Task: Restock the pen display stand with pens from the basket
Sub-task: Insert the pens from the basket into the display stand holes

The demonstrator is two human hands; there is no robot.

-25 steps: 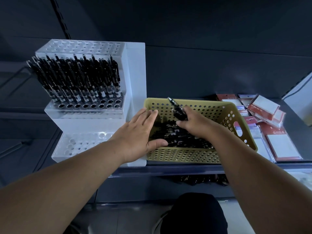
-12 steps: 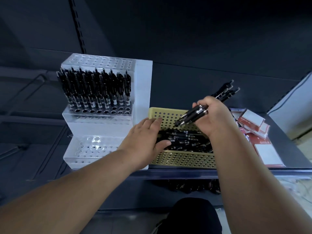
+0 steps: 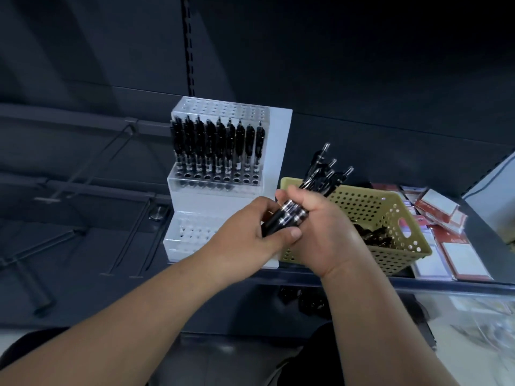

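While both hands meet above the shelf's front edge, the right hand [image 3: 320, 218] is wrapped tight around a bundle of black pens [image 3: 302, 203], their clicker ends fanning up and away over the basket's back rim. The left hand [image 3: 259, 232] closes on the bundle's lower ends, thumb pressed against the barrels from below, fingers curled behind them, so the bundle is gripped from both sides.

The basket [image 3: 390, 218], tan and perforated, sits on the shelf [image 3: 362, 277] at its front edge, just right of the stand; more black pens [image 3: 373, 238] lie loose in its bottom. The stand [image 3: 276, 151], clear and stepped, is touching or nearly touching the basket's left end. Its middle tier holds a dense row of upright black pens [image 3: 217, 146], with one row of open holes in front of them. Its lowest tier, at the shelf's front edge, shows only holes, partly hidden by the left hand. Red-and-white packets [image 3: 459, 246] lie at the shelf's right end, beside the basket.
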